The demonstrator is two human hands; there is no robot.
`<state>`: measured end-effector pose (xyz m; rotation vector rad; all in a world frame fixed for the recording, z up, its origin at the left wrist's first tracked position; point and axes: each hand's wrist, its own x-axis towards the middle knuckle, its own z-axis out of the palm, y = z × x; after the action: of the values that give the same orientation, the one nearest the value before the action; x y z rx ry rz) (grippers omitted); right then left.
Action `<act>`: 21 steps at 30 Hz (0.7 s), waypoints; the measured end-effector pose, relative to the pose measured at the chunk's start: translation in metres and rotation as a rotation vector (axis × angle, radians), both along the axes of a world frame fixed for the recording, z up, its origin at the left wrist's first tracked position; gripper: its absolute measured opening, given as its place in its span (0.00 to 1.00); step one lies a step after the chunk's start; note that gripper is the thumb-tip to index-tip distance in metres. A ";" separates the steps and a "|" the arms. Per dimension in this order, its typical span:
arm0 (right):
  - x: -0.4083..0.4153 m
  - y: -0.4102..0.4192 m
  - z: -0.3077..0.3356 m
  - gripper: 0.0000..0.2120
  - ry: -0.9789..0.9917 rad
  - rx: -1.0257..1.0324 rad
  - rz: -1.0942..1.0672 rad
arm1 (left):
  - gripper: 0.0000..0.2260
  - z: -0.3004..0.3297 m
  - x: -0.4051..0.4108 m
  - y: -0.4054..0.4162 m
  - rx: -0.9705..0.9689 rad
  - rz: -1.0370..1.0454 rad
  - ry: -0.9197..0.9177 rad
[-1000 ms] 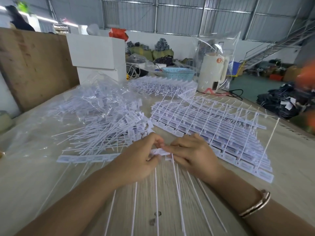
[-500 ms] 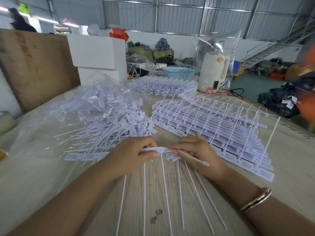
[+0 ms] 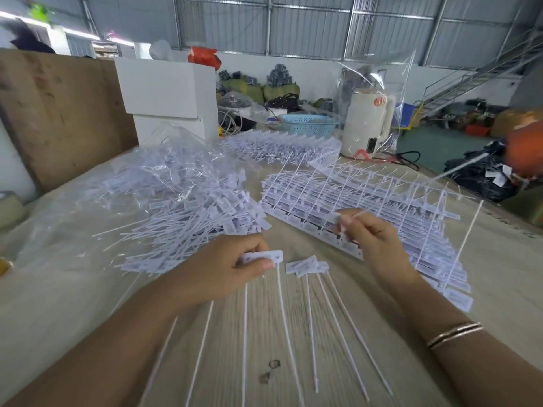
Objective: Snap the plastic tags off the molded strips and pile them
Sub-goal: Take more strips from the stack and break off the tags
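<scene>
Left hand (image 3: 226, 268) is gripping our thin, brittle strip (image 3: 261, 257) near its break; right hand (image 3: 371, 236) is pinching 1 light tag (image 3: 338, 217).

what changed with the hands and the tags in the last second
The right hand snapped one tag free and lifted it up and away. The left hand still grips the strip. The loose pile and stacked strips stayed put.

1. Bare table (image 3: 293, 342) lies between the forearms, crossed by thin white tag tails (image 3: 311, 333).
2. The loose tag pile (image 3: 199, 227) blocks the left.
3. Stacked molded strips (image 3: 382, 207) fill the right, beyond the right hand (image 3: 373, 239).
</scene>
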<state>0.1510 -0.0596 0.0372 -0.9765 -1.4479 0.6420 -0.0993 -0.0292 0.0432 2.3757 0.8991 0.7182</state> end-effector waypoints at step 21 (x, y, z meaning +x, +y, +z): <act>-0.020 0.000 -0.007 0.21 -0.964 0.396 -0.005 | 0.12 -0.010 0.026 -0.017 0.148 0.111 -0.012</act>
<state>0.1313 -0.0597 0.0302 -1.0055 -2.2906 -0.1931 -0.0733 -0.0460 0.0336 2.4616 1.0112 0.8691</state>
